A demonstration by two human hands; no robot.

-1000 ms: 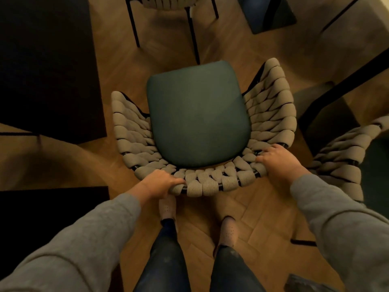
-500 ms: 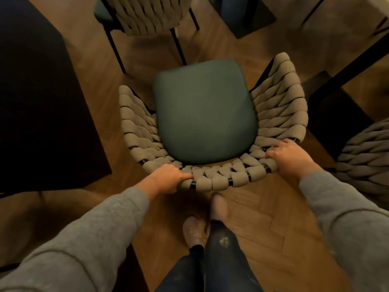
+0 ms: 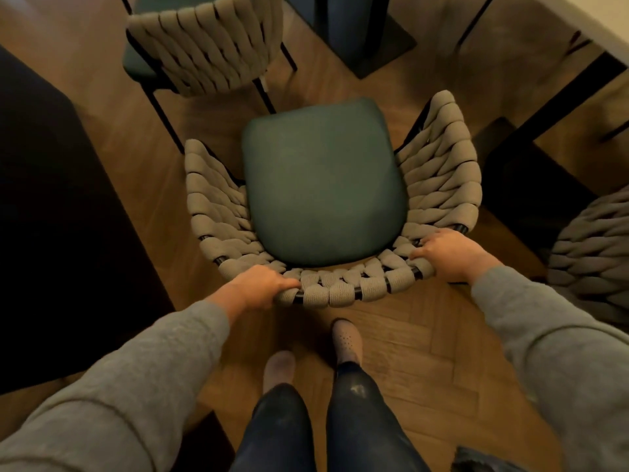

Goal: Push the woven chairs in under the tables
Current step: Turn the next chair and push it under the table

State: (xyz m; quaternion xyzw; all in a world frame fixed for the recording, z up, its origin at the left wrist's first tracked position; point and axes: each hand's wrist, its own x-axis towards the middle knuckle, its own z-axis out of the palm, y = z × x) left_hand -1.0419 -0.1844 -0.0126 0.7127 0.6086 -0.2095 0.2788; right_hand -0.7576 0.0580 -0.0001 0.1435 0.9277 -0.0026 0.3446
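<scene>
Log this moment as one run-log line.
woven chair: upright on floor, not yet pushed in | left hand: grips back rim | right hand: grips back rim

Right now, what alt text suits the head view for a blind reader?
The left hand and right hand grip the back rim of a woven chair with a green seat cushion, seen from above. A second woven chair stands ahead, a dark table at left.

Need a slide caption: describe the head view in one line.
A person's left hand and right hand grip the back rim of a beige woven chair with green padded seat.
</scene>
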